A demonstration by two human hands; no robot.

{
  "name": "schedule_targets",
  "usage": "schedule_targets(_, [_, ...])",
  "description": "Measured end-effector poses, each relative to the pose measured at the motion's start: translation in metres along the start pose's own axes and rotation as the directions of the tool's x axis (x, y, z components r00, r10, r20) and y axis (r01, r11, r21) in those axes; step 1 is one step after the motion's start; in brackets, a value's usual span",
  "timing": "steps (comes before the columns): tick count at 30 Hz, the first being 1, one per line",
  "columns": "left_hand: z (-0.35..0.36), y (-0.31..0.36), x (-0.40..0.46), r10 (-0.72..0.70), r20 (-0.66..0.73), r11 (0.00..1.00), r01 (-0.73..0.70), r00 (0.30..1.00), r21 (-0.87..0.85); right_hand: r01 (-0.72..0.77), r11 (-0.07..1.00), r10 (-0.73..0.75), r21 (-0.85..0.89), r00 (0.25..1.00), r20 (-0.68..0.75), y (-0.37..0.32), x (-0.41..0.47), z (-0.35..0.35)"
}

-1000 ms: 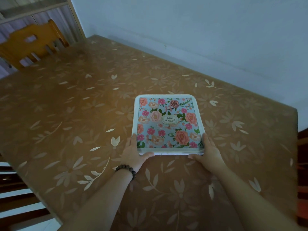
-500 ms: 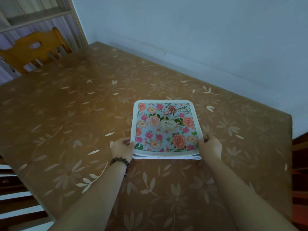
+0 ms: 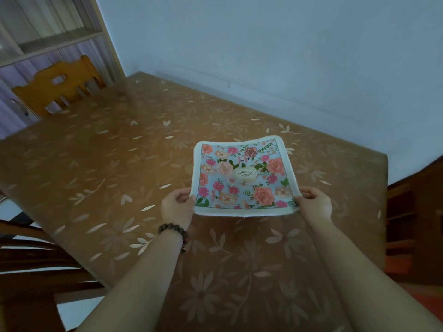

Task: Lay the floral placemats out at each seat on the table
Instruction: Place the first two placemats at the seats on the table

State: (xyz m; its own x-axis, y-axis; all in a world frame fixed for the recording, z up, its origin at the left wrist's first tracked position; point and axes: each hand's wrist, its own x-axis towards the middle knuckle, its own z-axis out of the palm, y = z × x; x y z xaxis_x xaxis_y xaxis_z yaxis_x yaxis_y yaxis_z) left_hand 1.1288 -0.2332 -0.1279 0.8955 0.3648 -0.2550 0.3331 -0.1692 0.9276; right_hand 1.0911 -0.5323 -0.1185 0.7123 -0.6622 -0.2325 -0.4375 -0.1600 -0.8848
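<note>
A wide tabletop (image 3: 143, 168) covered in a brown cloth printed with pale flowers and leaves fills most of the view, its far edge running along a plain light-blue wall (image 3: 263, 44). At the far left end a wooden chair (image 3: 60, 87) is pushed up to the tabletop, with a window (image 3: 48, 32) and pale curtains behind it. Dark wooden furniture shows at the left and right margins. The placemat (image 3: 242, 176), blue with pink and peach flowers, a pale border and an oval label in the middle, is held over the right half of the tabletop, its middle sagging between the two grips. It is nearly square, so no long axis stands out; its near edge faces the person and its far edge points toward the wall. The left hand (image 3: 176, 206), a dark bead bracelet (image 3: 173, 232) at its wrist, pinches the near-left corner. The right hand (image 3: 315, 203) pinches the near-right corner. Whether more mats lie under the top one cannot be told.
</note>
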Motion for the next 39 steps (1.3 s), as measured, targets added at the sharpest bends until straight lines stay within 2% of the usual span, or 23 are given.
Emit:
schedule_targets(6, [-0.005, 0.011, -0.055, 0.044, 0.093, 0.991, -0.031, 0.995, -0.132, 0.059, 0.996, -0.059, 0.073, 0.998, 0.001, -0.002, -0.025, -0.056])
schedule_targets(10, [0.009, 0.017, -0.095, 0.037, 0.088, 0.971, -0.015, 0.995, -0.239, 0.110, 0.990, -0.112, 0.090, 0.993, 0.023, -0.001, -0.028, -0.094])
schedule_targets(16, [0.064, 0.013, -0.162, 0.034, 0.025, 0.947, -0.024, 0.999, -0.321, 0.185, 0.976, -0.196, 0.113, 0.976, 0.093, 0.017, 0.002, -0.164])
schedule_targets(26, [0.188, 0.015, -0.289, 0.000, -0.178, 0.925, -0.068, 0.984, -0.373, 0.248, 0.964, -0.265, 0.097, 0.926, 0.270, 0.024, 0.093, -0.289])
schedule_targets(31, [0.224, 0.025, -0.298, -0.027, -0.237, 0.925, -0.065, 0.971, -0.373, 0.274, 0.955, -0.295, 0.112, 0.894, 0.337, 0.022, 0.133, -0.302])
schedule_targets(39, [0.276, 0.018, -0.273, -0.065, -0.324, 0.918, -0.071, 0.944, -0.390, 0.313, 0.949, -0.290, 0.023, 0.847, 0.444, 0.020, 0.209, -0.267])
